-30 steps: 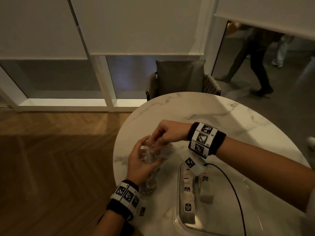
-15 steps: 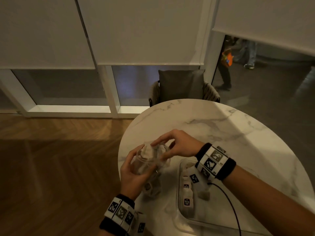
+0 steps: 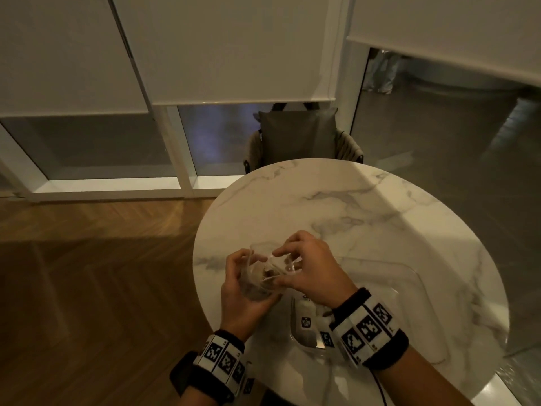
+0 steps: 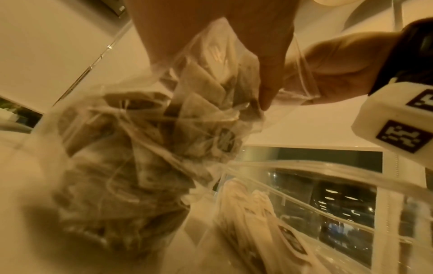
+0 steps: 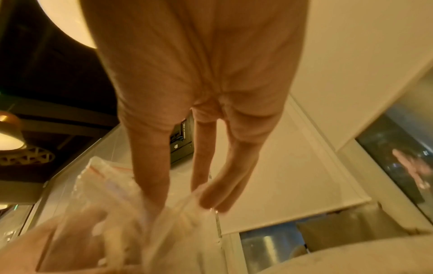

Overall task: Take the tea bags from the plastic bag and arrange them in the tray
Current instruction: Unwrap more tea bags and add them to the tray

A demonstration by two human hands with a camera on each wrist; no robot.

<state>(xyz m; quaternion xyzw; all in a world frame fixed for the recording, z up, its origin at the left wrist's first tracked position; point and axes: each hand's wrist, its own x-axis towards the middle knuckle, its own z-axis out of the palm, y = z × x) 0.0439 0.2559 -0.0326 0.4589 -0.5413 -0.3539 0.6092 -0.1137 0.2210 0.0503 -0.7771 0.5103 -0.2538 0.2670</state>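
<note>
On the round marble table [image 3: 351, 206] my left hand [image 3: 248, 278] cups a clear plastic bag [image 3: 263, 284] from below and grips it. The bag holds several tea bags [image 4: 145, 157], crumpled together. My right hand [image 3: 276, 267] is at the bag's mouth: its fingers [image 5: 211, 196] pinch the zip rim and the thumb reaches into the opening. Just right of the bag lies a clear tray [image 3: 380, 260], partly under my right wrist. Tea bags [image 3: 306, 320] with dark tags lie in a row at its left side, also seen in the left wrist view [image 4: 255, 209].
A cushioned chair [image 3: 298, 136] stands at the table's far side, against windows with lowered blinds. Wooden floor lies to the left of the table. A thin black cable [image 3: 377, 385] runs from my right wrist over the near table edge.
My right hand came back from the far side of the bag to its mouth, with the wrist now over the tray. The left hand tipped the bag's opening upward.
</note>
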